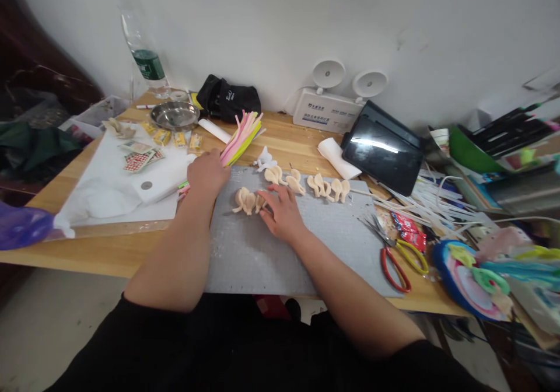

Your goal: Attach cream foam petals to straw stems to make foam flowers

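Fingers closed, my left hand (209,173) grips the lower end of a bundle of pink, cream and yellow-green strips (243,137) at the left edge of the grey mat (271,258). My right hand (282,210) is over the mat, its fingers apart, with the fingertips at the right end of a cluster of cream curled pieces (246,200). Whether it grips a piece is hidden. More cream curled pieces lie in a row along the mat's back, such as a group (319,185) right of my right hand. A white piece (265,158) sits behind them.
Scissors with red and yellow handles (396,259) lie at the mat's right. Behind stand a white emergency light (326,110) and a black tray-like object (385,147). A metal bowl (175,115), bottle (149,62) and black pouch (231,100) are back left; white strips (441,193) spread right.
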Motion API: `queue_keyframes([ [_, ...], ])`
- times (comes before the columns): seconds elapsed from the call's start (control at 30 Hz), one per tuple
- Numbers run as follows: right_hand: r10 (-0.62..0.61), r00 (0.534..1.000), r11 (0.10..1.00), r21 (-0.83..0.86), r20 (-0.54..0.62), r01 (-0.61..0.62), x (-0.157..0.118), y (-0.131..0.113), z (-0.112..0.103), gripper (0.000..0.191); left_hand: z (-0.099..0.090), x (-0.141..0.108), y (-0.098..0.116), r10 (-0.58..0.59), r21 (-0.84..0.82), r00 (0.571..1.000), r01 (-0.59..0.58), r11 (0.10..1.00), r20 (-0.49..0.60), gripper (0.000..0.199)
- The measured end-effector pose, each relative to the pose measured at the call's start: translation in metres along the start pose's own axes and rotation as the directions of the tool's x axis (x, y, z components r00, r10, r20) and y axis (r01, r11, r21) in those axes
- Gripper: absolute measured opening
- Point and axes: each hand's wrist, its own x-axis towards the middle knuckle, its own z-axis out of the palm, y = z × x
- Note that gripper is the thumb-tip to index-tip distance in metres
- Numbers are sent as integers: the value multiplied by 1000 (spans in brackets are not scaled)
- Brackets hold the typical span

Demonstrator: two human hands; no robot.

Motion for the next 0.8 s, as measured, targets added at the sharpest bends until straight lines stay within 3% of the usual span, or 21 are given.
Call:
queue_keyframes([
  [0.33,-23,998,1000,-8,-67,23,-6,0,8,39,-1,-1,-1,-7,-27,1000,7,1000,-10,44],
  [0.47,-10,978,993,114,-209,34,-4,1,3,35,-3,-1,-3,-2,-78,999,-2,997,-45,39],
  [0.57,59,948,967,255,-314,24,14,1,-3,24,-9,-2,-5,10,-178,995,-28,984,-102,36],
  [0.63,117,947,926,377,-299,5,34,0,-7,20,-13,-3,-6,26,-293,988,-71,953,-153,36],
  [0.7,196,957,854,517,-213,-60,57,-4,-8,19,-17,-4,-7,49,-431,978,-135,892,-204,35],
  [0.8,349,936,665,717,-52,-208,87,-16,-8,21,-21,-7,-8,99,-617,961,-242,749,-258,35],
])
